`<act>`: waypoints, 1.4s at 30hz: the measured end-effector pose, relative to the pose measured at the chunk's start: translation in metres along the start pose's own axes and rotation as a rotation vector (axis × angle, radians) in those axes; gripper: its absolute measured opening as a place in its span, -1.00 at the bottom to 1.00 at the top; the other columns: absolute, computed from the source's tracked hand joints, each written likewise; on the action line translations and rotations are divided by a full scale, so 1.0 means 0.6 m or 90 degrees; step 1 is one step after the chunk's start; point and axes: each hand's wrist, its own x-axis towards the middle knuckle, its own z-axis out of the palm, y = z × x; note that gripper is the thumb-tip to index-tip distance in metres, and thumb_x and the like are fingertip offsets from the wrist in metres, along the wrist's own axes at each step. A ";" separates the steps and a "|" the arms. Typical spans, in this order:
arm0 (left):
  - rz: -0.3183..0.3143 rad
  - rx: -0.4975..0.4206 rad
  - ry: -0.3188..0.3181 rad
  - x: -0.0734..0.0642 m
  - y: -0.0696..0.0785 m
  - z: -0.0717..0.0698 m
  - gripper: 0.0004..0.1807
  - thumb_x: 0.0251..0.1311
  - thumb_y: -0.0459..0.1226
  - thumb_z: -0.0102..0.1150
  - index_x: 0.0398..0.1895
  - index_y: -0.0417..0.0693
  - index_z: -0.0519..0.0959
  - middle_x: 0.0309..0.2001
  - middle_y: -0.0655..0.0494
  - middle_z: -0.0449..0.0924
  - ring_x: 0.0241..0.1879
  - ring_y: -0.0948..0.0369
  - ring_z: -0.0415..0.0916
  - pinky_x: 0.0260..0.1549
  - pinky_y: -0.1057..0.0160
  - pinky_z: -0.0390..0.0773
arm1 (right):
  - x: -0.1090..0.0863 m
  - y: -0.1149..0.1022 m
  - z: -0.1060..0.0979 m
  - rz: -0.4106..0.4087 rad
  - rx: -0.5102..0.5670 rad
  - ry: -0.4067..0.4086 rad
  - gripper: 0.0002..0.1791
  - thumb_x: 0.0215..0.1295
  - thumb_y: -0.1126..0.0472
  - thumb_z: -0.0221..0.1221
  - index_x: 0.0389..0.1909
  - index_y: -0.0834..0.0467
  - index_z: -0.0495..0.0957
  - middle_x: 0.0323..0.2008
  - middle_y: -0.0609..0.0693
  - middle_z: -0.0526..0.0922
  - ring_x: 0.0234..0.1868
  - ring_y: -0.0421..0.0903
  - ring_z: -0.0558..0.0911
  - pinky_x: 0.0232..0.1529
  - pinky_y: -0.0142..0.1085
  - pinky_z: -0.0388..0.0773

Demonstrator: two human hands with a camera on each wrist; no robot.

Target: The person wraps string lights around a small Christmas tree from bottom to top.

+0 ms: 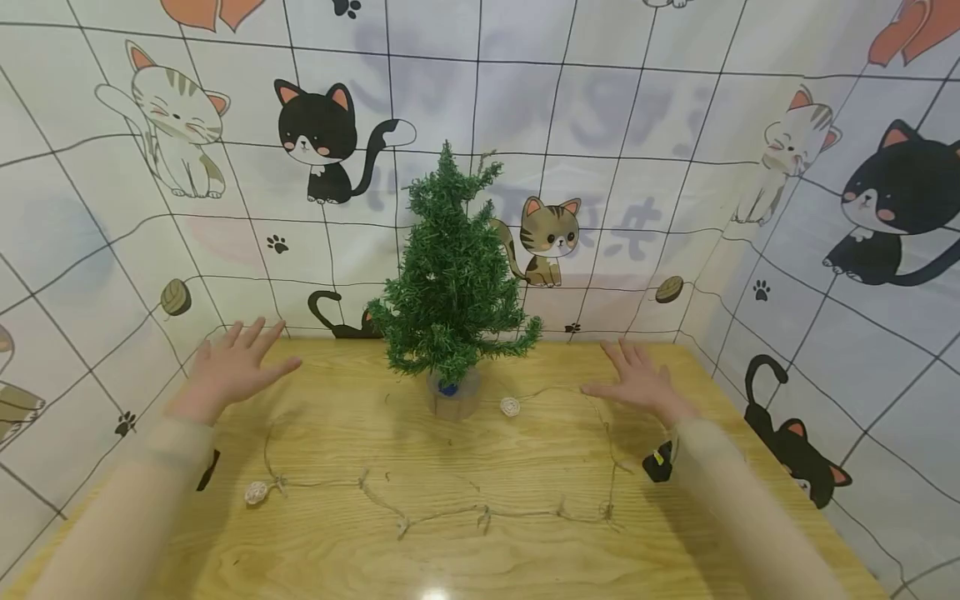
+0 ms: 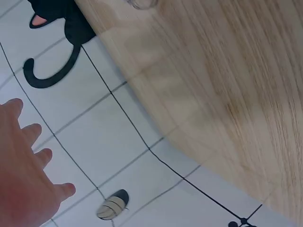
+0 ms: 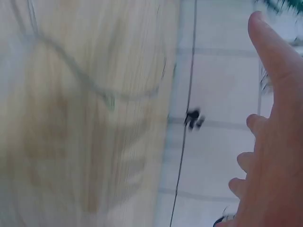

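A small green artificial Christmas tree (image 1: 450, 267) stands upright at the back middle of the wooden table, in a clear round base (image 1: 453, 398). My left hand (image 1: 236, 367) is held out to the left of the tree, its fingers spread and nothing in it. On the other side my right hand (image 1: 636, 379) is likewise stretched out with spread fingers, holding nothing. A knotted twine string (image 1: 442, 512) lies in a loose loop across the table. One pale woven ball (image 1: 256, 492) is at its left end; another ball (image 1: 510, 407) lies right of the tree base.
The wooden table (image 1: 337, 558) reaches back to a cat-print cloth (image 1: 465, 92) that hangs behind and on both sides. A small black object with a yellow mark (image 1: 658, 462) lies by the right wrist. Another dark piece (image 1: 208, 471) shows beside the left forearm.
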 end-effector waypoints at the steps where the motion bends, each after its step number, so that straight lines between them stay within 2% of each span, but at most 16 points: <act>1: 0.009 0.009 0.002 -0.004 0.006 -0.001 -0.02 0.26 0.41 -0.33 0.57 0.10 -0.21 0.50 -0.28 -0.23 0.41 -0.36 -0.33 0.14 -0.51 -0.38 | -0.006 -0.008 0.003 -0.015 0.001 0.003 0.15 0.14 -0.51 0.02 0.55 0.07 -0.16 0.50 0.30 -0.27 0.45 0.38 -0.24 0.14 0.52 -0.35; 4: 0.040 0.021 0.003 -0.019 0.027 0.000 -0.03 0.26 0.41 -0.33 0.57 0.12 -0.20 0.51 -0.23 -0.21 0.42 -0.34 -0.29 0.15 -0.51 -0.32 | -0.030 -0.036 0.011 -0.062 0.013 0.009 0.12 0.14 -0.46 0.09 0.55 0.05 -0.11 0.50 0.29 -0.22 0.45 0.38 -0.17 0.13 0.53 -0.28; 8: 0.084 0.005 0.007 -0.045 0.064 0.009 -0.06 0.26 0.39 -0.27 0.57 0.18 -0.16 0.52 -0.16 -0.20 0.43 -0.30 -0.25 0.17 -0.49 -0.30 | -0.065 -0.076 0.022 -0.122 0.037 -0.005 0.11 0.11 -0.44 0.15 0.55 -0.01 -0.07 0.51 0.23 -0.18 0.45 0.36 -0.12 0.15 0.52 -0.22; 15: 0.166 -0.024 0.010 -0.086 0.147 0.038 -0.15 0.27 0.34 -0.14 0.55 0.32 -0.06 0.53 -0.02 -0.11 0.46 -0.17 -0.18 0.24 -0.42 -0.25 | -0.118 -0.139 0.041 -0.230 0.061 -0.060 0.12 0.05 -0.40 0.24 0.55 -0.11 -0.06 0.53 0.10 -0.18 0.48 0.26 -0.17 0.20 0.47 -0.26; 22: 0.261 -0.049 -0.017 -0.123 0.223 0.067 -0.19 0.29 0.31 -0.13 0.54 0.35 -0.03 0.54 0.08 -0.16 0.49 -0.08 -0.22 0.28 -0.37 -0.23 | -0.146 -0.196 0.061 -0.302 0.075 -0.129 0.15 0.00 -0.42 0.26 0.55 -0.21 -0.12 0.53 0.02 -0.24 0.49 0.19 -0.20 0.20 0.46 -0.32; 26: 0.297 -0.063 -0.048 -0.142 0.264 0.071 -0.18 0.29 0.29 -0.09 0.54 0.28 0.00 0.54 0.12 -0.21 0.50 -0.02 -0.26 0.30 -0.33 -0.21 | -0.153 -0.214 0.069 -0.322 0.100 -0.195 0.14 -0.02 -0.45 0.24 0.54 -0.22 -0.09 0.53 0.00 -0.23 0.49 0.20 -0.17 0.21 0.46 -0.30; 29: 0.319 -0.074 -0.071 -0.151 0.297 0.076 -0.16 0.27 0.30 -0.08 0.55 0.31 -0.02 0.54 0.13 -0.20 0.50 0.01 -0.28 0.30 -0.32 -0.19 | -0.157 -0.221 0.073 -0.325 0.105 -0.227 0.14 -0.02 -0.46 0.23 0.54 -0.20 -0.06 0.54 -0.01 -0.21 0.50 0.18 -0.14 0.22 0.45 -0.29; 34: 0.368 -0.083 -0.115 -0.159 0.343 0.087 -0.16 0.26 0.33 -0.11 0.55 0.40 -0.09 0.54 0.16 -0.20 0.49 -0.01 -0.23 0.29 -0.33 -0.12 | -0.158 -0.235 0.077 -0.332 0.094 -0.243 0.12 0.00 -0.46 0.21 0.54 -0.11 0.00 0.53 0.07 -0.13 0.49 0.21 -0.08 0.22 0.45 -0.26; 38: 0.402 -0.082 -0.154 -0.164 0.364 0.095 -0.10 0.21 0.35 -0.07 0.55 0.35 -0.09 0.54 0.19 -0.21 0.49 -0.02 -0.20 0.29 -0.32 -0.06 | -0.159 -0.246 0.080 -0.338 0.085 -0.258 0.06 0.05 -0.43 0.20 0.52 -0.08 0.06 0.52 0.09 -0.08 0.48 0.21 -0.06 0.22 0.45 -0.23; 42: 0.421 -0.086 -0.186 -0.168 0.375 0.097 -0.01 0.13 0.30 0.11 0.56 0.26 -0.06 0.54 0.14 -0.13 0.48 -0.02 -0.14 0.27 -0.31 0.02 | -0.163 -0.256 0.080 -0.333 0.069 -0.270 -0.01 0.10 -0.39 0.19 0.50 -0.06 0.12 0.50 0.09 0.00 0.47 0.21 0.00 0.23 0.44 -0.22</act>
